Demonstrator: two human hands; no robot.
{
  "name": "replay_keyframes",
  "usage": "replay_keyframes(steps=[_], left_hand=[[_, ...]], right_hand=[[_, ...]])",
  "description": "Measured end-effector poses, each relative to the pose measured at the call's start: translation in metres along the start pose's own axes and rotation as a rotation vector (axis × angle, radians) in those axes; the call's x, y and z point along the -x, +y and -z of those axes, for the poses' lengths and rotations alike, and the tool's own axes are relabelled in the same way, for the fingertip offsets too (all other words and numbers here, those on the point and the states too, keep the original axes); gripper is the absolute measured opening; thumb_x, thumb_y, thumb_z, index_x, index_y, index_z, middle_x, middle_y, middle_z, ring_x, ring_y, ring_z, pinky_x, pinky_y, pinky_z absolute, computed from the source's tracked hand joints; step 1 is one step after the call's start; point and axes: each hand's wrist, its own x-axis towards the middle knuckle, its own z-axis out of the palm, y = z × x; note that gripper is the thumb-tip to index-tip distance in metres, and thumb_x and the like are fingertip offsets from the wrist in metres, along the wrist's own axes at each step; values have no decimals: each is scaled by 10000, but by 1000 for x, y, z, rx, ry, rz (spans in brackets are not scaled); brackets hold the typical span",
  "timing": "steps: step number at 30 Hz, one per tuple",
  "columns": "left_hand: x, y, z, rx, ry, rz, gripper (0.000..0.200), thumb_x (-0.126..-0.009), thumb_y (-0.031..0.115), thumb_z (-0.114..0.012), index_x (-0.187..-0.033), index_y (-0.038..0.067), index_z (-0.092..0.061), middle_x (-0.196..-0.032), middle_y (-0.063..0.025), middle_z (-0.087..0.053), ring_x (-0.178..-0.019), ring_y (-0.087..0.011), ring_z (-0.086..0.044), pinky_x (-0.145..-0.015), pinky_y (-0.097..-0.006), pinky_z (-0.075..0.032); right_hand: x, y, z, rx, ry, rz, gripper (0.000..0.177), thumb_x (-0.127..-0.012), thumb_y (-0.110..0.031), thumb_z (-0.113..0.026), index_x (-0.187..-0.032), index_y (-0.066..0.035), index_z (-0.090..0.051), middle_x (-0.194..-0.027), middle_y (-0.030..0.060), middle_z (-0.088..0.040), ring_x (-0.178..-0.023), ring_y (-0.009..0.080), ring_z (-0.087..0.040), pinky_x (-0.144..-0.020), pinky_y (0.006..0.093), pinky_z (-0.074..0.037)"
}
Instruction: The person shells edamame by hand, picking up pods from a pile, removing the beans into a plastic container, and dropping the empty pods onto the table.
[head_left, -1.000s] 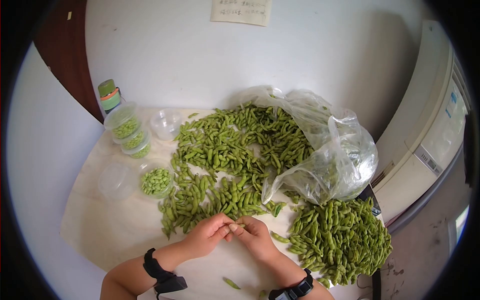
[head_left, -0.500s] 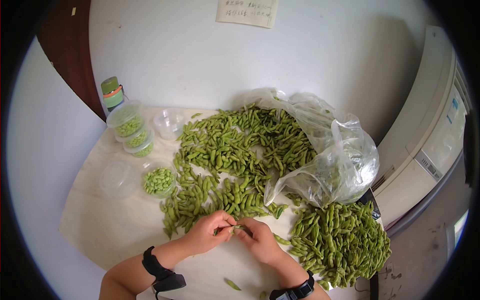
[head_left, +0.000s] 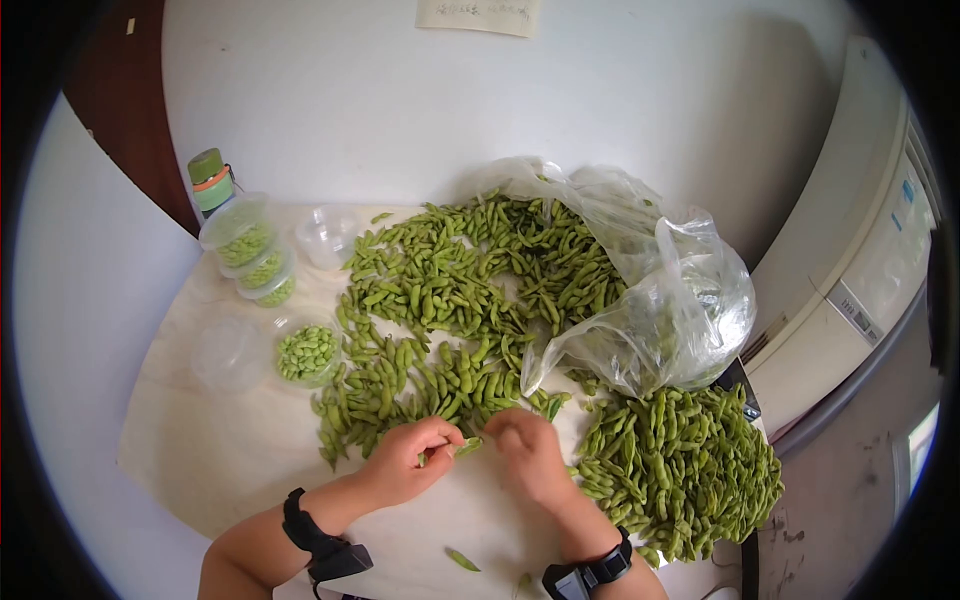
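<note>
My left hand [head_left: 410, 462] is closed on a green pod [head_left: 467, 446], whose end sticks out past the fingertips near the front of the table. To its right, my right hand [head_left: 528, 452] is apart from the pod; its fingers are curled and smeared by motion, and anything in them cannot be made out. Just beyond both hands lies a wide spread of green pods [head_left: 440, 290]. A heap of pods [head_left: 680, 475] sits right of my right hand. One loose pod [head_left: 462, 559] lies in front of me.
An open tub of shelled beans [head_left: 307, 352] stands at the left beside a clear lid or tub [head_left: 228, 354]. Behind are stacked bean tubs [head_left: 243, 243], an empty tub [head_left: 328, 237] and a bottle [head_left: 211, 183]. A plastic bag [head_left: 690, 300] lies at the back right.
My right hand has moved away from my left hand, opening a gap between them. The pod stays in my left hand. The view has shifted slightly.
</note>
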Motion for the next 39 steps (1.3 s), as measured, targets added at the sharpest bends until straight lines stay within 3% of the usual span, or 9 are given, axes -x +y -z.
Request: replay_keyframes(steps=[3,5,9,11,20,24,27,34,39], left_hand=[[-2,13,6,-292,-222,-266,215,-849,77,-524,-1064,74,-538,-686,-50,-570,-628,-198,-563,-588,-310,-453],[1,18,2,-222,-283,-250,219,-854,89,-518,-1071,81,-539,-693,-54,-577,-653,-222,-574,-601,-330,-459],[0,12,2,-269,-239,-268,192,-866,77,-504,-1052,74,-551,-672,-47,-592,-632,-218,-596,-589,-328,-469],[-2,9,3,-324,-165,-256,166,-877,69,-497,-1034,64,-553,-663,-49,-603,-610,-202,-607,-576,-315,-472],[-4,7,2,-319,44,-230,129,-855,113,-546,-956,50,-594,-673,-60,-580,-609,-241,-569,-581,-347,-462],[-6,6,1,-414,144,-152,132,-848,134,-566,-940,44,-596,-733,-81,-593,-673,-250,-570,-599,-351,-458],[-6,5,2,-417,158,-117,130,-840,141,-579,-920,40,-597,-756,-90,-595,-693,-254,-567,-602,-350,-457],[-6,5,-1,-371,158,-67,99,-805,120,-615,-845,32,-594,-750,-106,-581,-662,-258,-559,-576,-337,-452],[-5,7,-4,-380,175,-48,93,-793,101,-620,-828,33,-566,-723,-106,-555,-645,-268,-547,-568,-358,-437]], right_hand=[[-7,-7,12,-6,97,-166,167,-804,-58,-501,-891,40,-603,-690,102,-543,-642,186,-517,-602,296,-418],[-9,-4,13,20,184,-142,184,-852,-116,-555,-881,56,-614,-659,19,-516,-617,90,-463,-559,232,-392],[-6,-1,16,193,173,-80,192,-812,-150,-607,-884,26,-636,-702,56,-565,-612,138,-503,-576,266,-416],[-3,-16,19,525,-30,-108,188,-763,-164,-615,-875,-17,-654,-821,157,-618,-736,299,-603,-663,365,-476],[-1,-3,2,529,-42,-80,167,-760,-150,-596,-847,-19,-654,-879,174,-622,-824,338,-597,-735,384,-473],[0,0,-1,397,29,4,153,-798,-116,-584,-872,12,-621,-822,146,-623,-739,269,-602,-691,344,-468],[3,-2,-10,-8,-76,-14,138,-850,-109,-589,-899,17,-561,-734,37,-547,-675,101,-455,-613,252,-412],[9,-15,-18,59,-169,-12,128,-862,-111,-564,-871,17,-556,-692,87,-512,-637,162,-460,-598,300,-403],[11,-5,-22,-149,-195,-39,239,-918,-192,-480,-856,27,-553,-748,121,-521,-679,193,-468,-652,317,-399]])
